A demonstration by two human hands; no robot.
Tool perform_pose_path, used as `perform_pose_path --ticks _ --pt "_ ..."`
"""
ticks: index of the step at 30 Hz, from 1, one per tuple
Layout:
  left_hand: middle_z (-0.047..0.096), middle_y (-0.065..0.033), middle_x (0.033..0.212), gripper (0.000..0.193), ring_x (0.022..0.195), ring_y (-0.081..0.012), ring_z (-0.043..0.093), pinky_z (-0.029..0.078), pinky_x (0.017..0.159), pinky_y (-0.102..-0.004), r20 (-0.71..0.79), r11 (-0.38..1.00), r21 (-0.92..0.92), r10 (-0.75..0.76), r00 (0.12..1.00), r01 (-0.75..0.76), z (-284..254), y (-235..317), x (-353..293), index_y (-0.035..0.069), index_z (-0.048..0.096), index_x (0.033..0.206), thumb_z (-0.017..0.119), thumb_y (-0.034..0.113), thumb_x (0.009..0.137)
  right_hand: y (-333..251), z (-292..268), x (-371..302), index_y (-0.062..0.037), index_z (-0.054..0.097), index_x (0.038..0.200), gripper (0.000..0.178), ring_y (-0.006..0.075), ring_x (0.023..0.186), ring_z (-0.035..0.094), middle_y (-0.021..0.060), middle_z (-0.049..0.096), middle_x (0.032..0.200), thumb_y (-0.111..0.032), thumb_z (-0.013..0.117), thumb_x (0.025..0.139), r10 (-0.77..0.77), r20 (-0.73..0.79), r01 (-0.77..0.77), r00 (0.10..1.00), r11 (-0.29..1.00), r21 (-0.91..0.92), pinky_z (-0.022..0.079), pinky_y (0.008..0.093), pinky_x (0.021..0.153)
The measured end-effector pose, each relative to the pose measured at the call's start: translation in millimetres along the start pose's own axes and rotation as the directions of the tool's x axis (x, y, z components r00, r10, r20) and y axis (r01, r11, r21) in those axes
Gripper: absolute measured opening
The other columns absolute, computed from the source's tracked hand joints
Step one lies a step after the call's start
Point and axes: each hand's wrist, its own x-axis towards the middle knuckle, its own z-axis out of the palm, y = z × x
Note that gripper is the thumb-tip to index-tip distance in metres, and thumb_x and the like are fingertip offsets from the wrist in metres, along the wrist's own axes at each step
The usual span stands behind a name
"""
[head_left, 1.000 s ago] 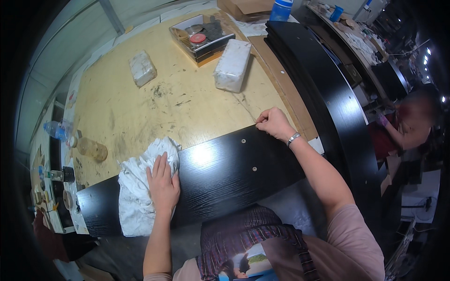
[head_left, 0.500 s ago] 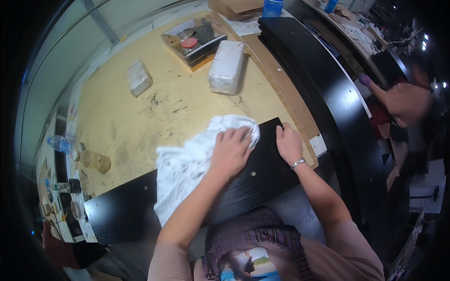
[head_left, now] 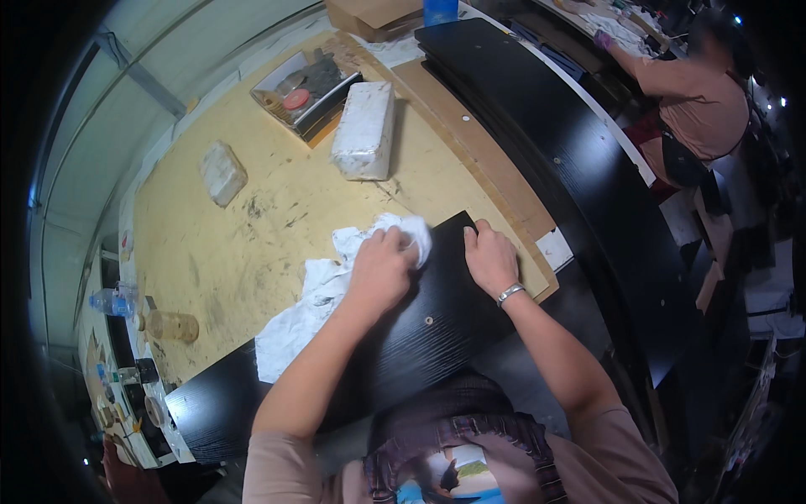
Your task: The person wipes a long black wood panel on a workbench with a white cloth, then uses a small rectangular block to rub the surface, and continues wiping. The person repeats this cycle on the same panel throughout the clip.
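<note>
A black wood-grain board [head_left: 437,286] lies slantwise across the near side of the worktable, in front of me. My left hand [head_left: 384,267] is closed on a white cloth [head_left: 290,332], pressing a bunched part of it near the board's far edge. The rest of the cloth trails to the left under my forearm, partly on the board and partly on the tabletop. At the board's right end my right hand [head_left: 493,260] grips the edge close to the far corner, thumb on top. Its fingertips under the edge are hidden. A screw-like round fitting [head_left: 429,321] shows on the board.
On the stained yellow tabletop [head_left: 277,252] stand two white wrapped blocks [head_left: 364,130] [head_left: 223,173] and an open box [head_left: 306,97] of small items. A bottle [head_left: 172,326] is at the left edge. Black boards [head_left: 554,160] are stacked at right; beyond them is another person [head_left: 697,109].
The whole view has shifted, bringing more of the other person in. My left hand has closed tighter on the cloth, which is more bunched. My right hand still grips the board's end.
</note>
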Motion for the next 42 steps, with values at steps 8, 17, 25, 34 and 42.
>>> perform_pose_path --ticks 8,17,25,34,42 --pt "0.056 -0.02 0.097 0.034 0.087 -0.0386 0.058 0.049 0.075 -0.0474 0.031 0.97 -0.234 0.072 0.997 -0.062 18.7 89.8 -26.2 -0.005 0.062 0.109 0.06 0.002 0.076 34.8 16.6 20.9 0.0026 0.064 0.085 0.03 0.0425 0.082 0.067 0.0263 0.067 0.082 -0.024 0.057 0.098 0.024 0.037 -0.037 0.999 0.918 0.395 0.051 0.0492 0.075" --pt "0.06 -0.015 0.091 0.022 0.088 -0.0333 0.064 0.051 0.078 -0.0415 0.398 0.127 -0.911 0.03 0.917 0.392 -31.3 121.1 -69.1 -0.001 0.07 0.106 0.062 0.002 0.086 65.6 11.2 42.2 0.0003 0.063 0.089 0.02 0.0136 0.072 0.053 0.0039 0.059 0.075 -0.018 0.069 0.093 -0.118 0.223 -0.073 0.968 0.714 0.696 0.045 0.0333 0.067" --pt "0.062 -0.014 0.121 0.027 0.121 -0.0307 0.057 0.043 0.103 -0.0498 0.016 0.896 -0.349 0.298 0.954 -0.274 10.8 141.4 -34.9 0.004 0.068 0.104 0.073 0.01 0.078 53.5 19.2 35.4 0.0 0.063 0.09 0.022 0.0144 0.072 0.053 0.0043 0.06 0.075 -0.021 0.066 0.096 -0.121 0.227 -0.073 0.966 0.719 0.692 0.045 0.0325 0.066" --pt "0.055 -0.0197 0.14 0.055 0.141 -0.035 0.044 0.032 0.114 -0.0585 0.232 0.983 -0.141 0.146 0.962 -0.115 -2.8 115.7 -95.4 -0.005 0.065 0.116 0.078 0.036 0.081 48.4 -22.9 49.3 -0.0031 0.063 0.095 0.022 0.0142 0.059 0.045 0.0018 0.051 0.069 -0.024 0.067 0.096 -0.071 0.496 -0.239 0.865 0.812 0.532 0.039 0.034 0.054" --pt "0.067 -0.0099 0.099 0.025 0.094 -0.0308 0.068 0.056 0.085 -0.0438 0.26 0.787 -0.523 0.513 0.818 -0.328 64.9 174.8 -86.9 0.004 0.066 0.103 0.063 0.009 0.079 42.5 -24.7 64.2 -0.0041 0.06 0.094 0.018 0.0155 0.05 0.042 0.0027 0.046 0.065 -0.021 0.064 0.098 -0.043 0.582 -0.231 0.812 0.892 0.388 0.037 0.0383 0.046"
